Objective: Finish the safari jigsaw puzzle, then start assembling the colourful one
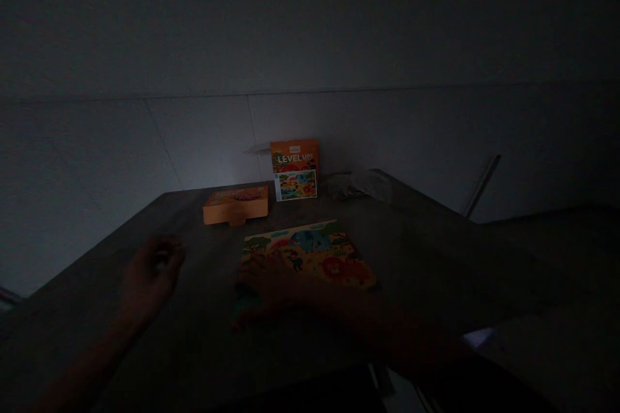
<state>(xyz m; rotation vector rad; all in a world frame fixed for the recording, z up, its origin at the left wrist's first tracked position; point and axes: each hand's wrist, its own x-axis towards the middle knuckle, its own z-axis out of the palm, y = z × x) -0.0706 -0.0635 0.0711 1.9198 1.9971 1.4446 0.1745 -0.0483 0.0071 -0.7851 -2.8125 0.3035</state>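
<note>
A jigsaw puzzle (310,242) with a colourful animal picture lies flat on the dark table, a blue elephant and red lions showing. My right hand (268,281) rests palm down over its left part, fingers stretched and spread, hiding some of the picture. My left hand (154,271) is to the left, apart from the puzzle. Its thumb and fingers curl together into a ring; the dim light hides whether anything small is pinched there.
An orange box part (236,204) lies behind the puzzle. An upright orange "LEVEL UP!" box (294,158) stands near the wall, with a small picture card (296,185) on its front. Crumpled clear plastic (361,186) lies right of it. The table (194,348) is dimly lit.
</note>
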